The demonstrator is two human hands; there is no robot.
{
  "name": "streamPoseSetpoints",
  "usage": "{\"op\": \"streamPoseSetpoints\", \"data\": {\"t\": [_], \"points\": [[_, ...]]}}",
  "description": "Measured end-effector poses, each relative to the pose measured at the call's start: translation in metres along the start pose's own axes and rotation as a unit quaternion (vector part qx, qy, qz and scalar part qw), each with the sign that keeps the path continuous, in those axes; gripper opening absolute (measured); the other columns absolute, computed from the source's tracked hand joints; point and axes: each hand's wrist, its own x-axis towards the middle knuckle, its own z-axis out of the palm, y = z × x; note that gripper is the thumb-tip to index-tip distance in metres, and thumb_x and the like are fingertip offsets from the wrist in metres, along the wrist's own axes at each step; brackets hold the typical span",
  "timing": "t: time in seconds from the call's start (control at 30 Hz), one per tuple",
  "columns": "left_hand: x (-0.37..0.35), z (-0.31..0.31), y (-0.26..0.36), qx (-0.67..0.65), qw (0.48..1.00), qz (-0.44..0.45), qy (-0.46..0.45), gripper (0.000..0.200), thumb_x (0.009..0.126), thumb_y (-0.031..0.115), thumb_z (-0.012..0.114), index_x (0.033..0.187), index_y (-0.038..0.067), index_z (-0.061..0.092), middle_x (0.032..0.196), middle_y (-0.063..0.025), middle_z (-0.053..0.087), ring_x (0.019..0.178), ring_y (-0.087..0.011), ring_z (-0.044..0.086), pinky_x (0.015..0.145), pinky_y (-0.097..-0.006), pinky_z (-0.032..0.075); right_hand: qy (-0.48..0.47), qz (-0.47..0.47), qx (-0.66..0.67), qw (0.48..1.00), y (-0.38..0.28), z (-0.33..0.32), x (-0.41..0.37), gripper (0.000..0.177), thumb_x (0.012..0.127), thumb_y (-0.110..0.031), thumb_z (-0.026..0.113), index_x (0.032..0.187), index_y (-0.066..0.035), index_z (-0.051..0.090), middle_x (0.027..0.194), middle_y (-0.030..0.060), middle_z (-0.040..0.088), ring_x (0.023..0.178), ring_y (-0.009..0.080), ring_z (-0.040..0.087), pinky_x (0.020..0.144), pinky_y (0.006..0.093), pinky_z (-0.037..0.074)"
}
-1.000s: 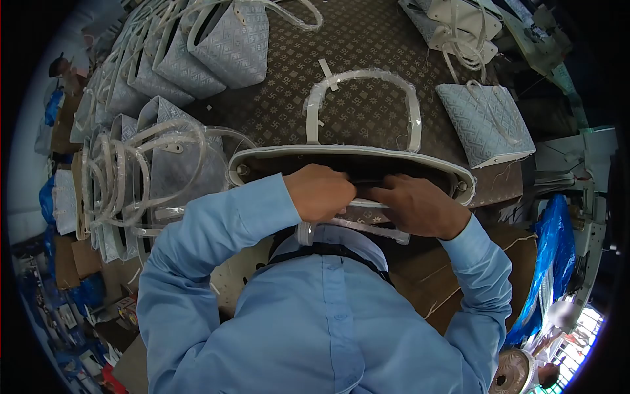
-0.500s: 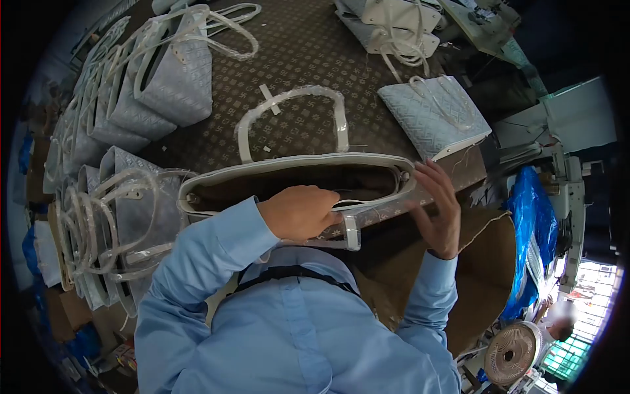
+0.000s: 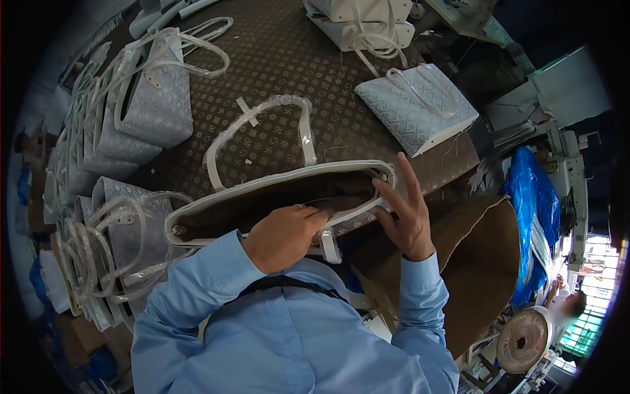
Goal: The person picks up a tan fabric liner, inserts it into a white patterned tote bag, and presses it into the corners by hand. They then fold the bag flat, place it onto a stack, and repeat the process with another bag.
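Note:
An open tote bag (image 3: 256,202) with a white rim and dark lining is in front of me at the table edge. One plastic-wrapped handle (image 3: 220,141) stretches across the table; the other hangs on my side. My left hand (image 3: 285,236) is closed on the near rim, its fingertips partly hidden at the opening. At the bag's right end is my right hand (image 3: 408,220), with fingers spread and the index pointing up. Its thumb and another finger are at the rim corner, without a closed grip that I can see.
Silvery patterned bags (image 3: 161,98) stand in a row at left, with more handled bags (image 3: 147,207) below them. Another bag (image 3: 420,108) lies on the patterned table (image 3: 275,69) at right. A brown sack (image 3: 485,262), blue plastic (image 3: 525,223), a fan (image 3: 523,341) and a person are at right.
The bag has turned slightly, its left end coming nearer to me. My left hand has shifted left along with it. My right hand has come in against the right rim corner.

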Motion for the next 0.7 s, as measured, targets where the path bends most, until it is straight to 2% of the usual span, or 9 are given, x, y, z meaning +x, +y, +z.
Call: {"op": "streamPoseSetpoints", "data": {"t": [0.07,0.1,0.17,0.27,0.4,0.47,0.57,0.6,0.7], "points": [[-0.002,0.003,-0.002,0.021,1.000,0.011,0.017,0.041,0.078,0.000,0.057,0.119,-0.002,0.055,0.103,-0.0164,0.063,0.091,-0.0328,0.061,0.081,-0.0386,0.050,-0.028,-0.133,-0.142,0.980,-0.010,-0.008,0.007,0.043,0.068,-0.008,0.073,0.109,-0.008,0.062,0.123,0.0140,0.057,0.114,0.0303,0.056,0.099,0.0467,0.043],[-0.001,0.005,-0.002,0.023,0.999,0.028,0.030,0.040,0.078,-0.001,0.054,0.117,-0.004,0.055,0.101,-0.0165,0.063,0.090,-0.0328,0.061,0.081,-0.0391,0.050,-0.032,-0.134,-0.138,0.981,-0.009,-0.008,0.008,0.043,0.068,-0.008,0.073,0.109,-0.008,0.062,0.123,0.0140,0.057,0.114,0.0303,0.056,0.099,0.0467,0.043],[0.001,0.007,-0.002,0.024,0.998,0.039,0.042,0.038,0.078,-0.002,0.052,0.116,-0.006,0.055,0.098,-0.0166,0.064,0.090,-0.0328,0.062,0.081,-0.0396,0.051,-0.133,-0.180,-0.115,0.968,-0.007,-0.005,0.010,0.034,0.069,-0.008,0.071,0.102,-0.006,0.062,0.097,0.0107,0.064,0.093,0.0266,0.064,0.101,0.0484,0.041],[-0.006,-0.001,-0.002,0.034,0.999,0.000,0.027,0.036,0.083,0.004,0.054,0.118,-0.004,0.055,0.101,-0.0167,0.063,0.091,-0.0331,0.062,0.080,-0.0400,0.050,-0.180,-0.195,-0.099,0.959,-0.011,-0.011,0.026,0.027,0.070,-0.006,0.069,0.095,-0.005,0.062,0.078,0.0072,0.062,0.076,0.0247,0.063,0.101,0.0476,0.041],[-0.065,-0.045,-0.005,-0.024,0.993,-0.111,-0.017,0.043,0.087,0.020,0.061,0.127,0.006,0.053,0.122,-0.0149,0.058,0.104,-0.0336,0.058,0.085,-0.0390,0.049,-0.227,-0.178,-0.109,0.951,-0.018,-0.016,0.036,0.024,0.072,-0.009,0.071,0.094,-0.003,0.064,0.080,0.0104,0.064,0.075,0.0273,0.064,0.097,0.0474,0.044],[-0.114,-0.063,-0.023,-0.007,0.988,-0.139,0.064,0.046,0.087,0.023,0.063,0.128,0.006,0.053,0.124,-0.0160,0.057,0.105,-0.0337,0.058,0.087,-0.0394,0.048,-0.218,-0.162,-0.054,0.961,-0.029,-0.014,0.038,0.024,0.073,-0.009,0.071,0.095,-0.002,0.065,0.081,0.0123,0.065,0.076,0.0291,0.064,0.094,0.0471,0.046],[-0.153,-0.051,-0.043,0.140,0.972,-0.130,0.138,0.044,0.084,0.021,0.065,0.123,0.004,0.055,0.115,-0.0144,0.061,0.101,-0.0315,0.059,0.089,-0.0396,0.047,-0.216,-0.120,0.006,0.969,-0.056,0.007,0.043,0.031,0.074,-0.011,0.072,0.101,0.001,0.064,0.084,0.0161,0.065,0.078,0.0338,0.064,0.080,0.0426,0.052],[-0.160,-0.049,-0.045,0.213,0.956,-0.099,0.176,0.043,0.083,0.021,0.065,0.121,0.003,0.056,0.111,-0.0135,0.062,0.100,-0.0303,0.059,0.088,-0.0389,0.046,-0.217,-0.142,0.015,0.966,-0.069,0.023,0.045,0.034,0.073,-0.011,0.072,0.103,0.000,0.063,0.083,0.0157,0.065,0.078,0.0335,0.064,0.076,0.0408,0.052],[-0.150,-0.041,-0.039,0.216,0.953,-0.085,0.195,0.043,0.080,0.020,0.068,0.118,0.003,0.057,0.104,-0.0115,0.064,0.096,-0.0279,0.060,0.087,-0.0371,0.047,-0.231,-0.226,0.010,0.946,-0.085,0.068,0.048,0.037,0.075,-0.015,0.072,0.106,-0.001,0.059,0.079,0.0132,0.063,0.074,0.0311,0.064,0.064,0.0372,0.052]]}}
